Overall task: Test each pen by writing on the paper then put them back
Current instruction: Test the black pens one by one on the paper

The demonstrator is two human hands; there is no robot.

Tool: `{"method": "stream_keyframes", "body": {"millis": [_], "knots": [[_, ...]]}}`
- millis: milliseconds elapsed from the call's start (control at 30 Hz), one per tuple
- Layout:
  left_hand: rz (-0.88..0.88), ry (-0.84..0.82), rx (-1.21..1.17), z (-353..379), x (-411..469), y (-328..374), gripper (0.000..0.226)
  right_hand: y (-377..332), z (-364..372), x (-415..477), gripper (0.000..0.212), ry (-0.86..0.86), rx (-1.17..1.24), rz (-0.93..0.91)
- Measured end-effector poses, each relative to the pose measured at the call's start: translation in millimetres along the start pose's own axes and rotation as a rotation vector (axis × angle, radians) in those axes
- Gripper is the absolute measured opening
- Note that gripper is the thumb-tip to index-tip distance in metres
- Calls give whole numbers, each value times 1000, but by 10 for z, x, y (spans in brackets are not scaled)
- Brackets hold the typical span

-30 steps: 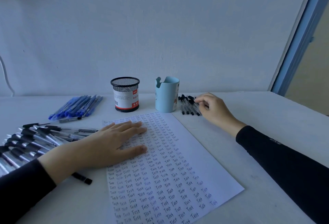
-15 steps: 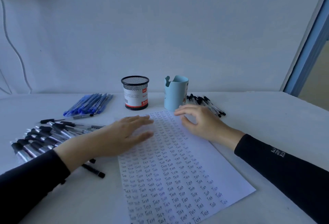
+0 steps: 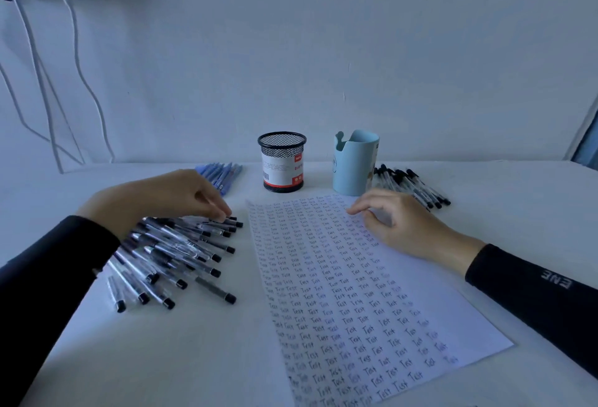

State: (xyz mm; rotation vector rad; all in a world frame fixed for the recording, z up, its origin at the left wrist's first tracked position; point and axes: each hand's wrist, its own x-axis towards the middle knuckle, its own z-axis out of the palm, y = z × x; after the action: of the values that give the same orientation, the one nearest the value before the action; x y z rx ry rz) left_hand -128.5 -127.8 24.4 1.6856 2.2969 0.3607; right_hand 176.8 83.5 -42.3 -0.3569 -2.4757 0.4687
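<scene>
A white paper point(image 3: 356, 293) covered in rows of the handwritten word "Test" lies in front of me. To its left is a heap of black-capped pens point(image 3: 181, 254). My left hand point(image 3: 168, 196) reaches over this heap, its bent fingertips down on the topmost pens; whether they pinch one does not show. My right hand point(image 3: 401, 222) rests on the paper's upper right part with loosely curled fingers and holds nothing. A second bunch of black pens point(image 3: 411, 186) lies behind my right hand.
A black mesh pen cup point(image 3: 282, 162) and a light blue cup point(image 3: 354, 164) stand at the far edge of the paper. Several blue pens point(image 3: 220, 173) lie behind my left hand. White cables point(image 3: 48, 109) hang on the wall at left.
My left hand left the paper and moved left onto the pen heap. My right hand came away from the right-hand pens and settled on the paper, holding nothing.
</scene>
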Motion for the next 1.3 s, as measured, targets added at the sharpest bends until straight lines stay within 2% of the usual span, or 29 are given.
{"method": "stream_keyframes", "body": {"millis": [367, 467, 700, 867, 1033, 1133, 1200, 1300], "knots": [[36, -39, 34, 20, 16, -1, 20, -4, -33, -5, 21, 11, 35, -9], [18, -36, 66, 30, 21, -11, 17, 0, -28, -6, 20, 13, 25, -10], [32, 2, -28, 40, 10, 35, 11, 3, -24, 1, 20, 14, 29, -14], [202, 342, -226, 155, 27, 414, 19, 11, -20, 3, 20, 17, 44, -3], [511, 240, -127, 670, -22, 1043, 18, 13, -58, 21, 25, 16, 41, 18], [539, 171, -94, 857, 40, 1085, 30, -39, -79, 28, 23, -2, 33, 41], [516, 191, -101, 869, 70, 1033, 42, -125, -98, 27, 20, -73, 45, 69], [442, 310, -172, 769, 109, 899, 27, -276, -100, -1, 53, -221, 23, 100]]}}
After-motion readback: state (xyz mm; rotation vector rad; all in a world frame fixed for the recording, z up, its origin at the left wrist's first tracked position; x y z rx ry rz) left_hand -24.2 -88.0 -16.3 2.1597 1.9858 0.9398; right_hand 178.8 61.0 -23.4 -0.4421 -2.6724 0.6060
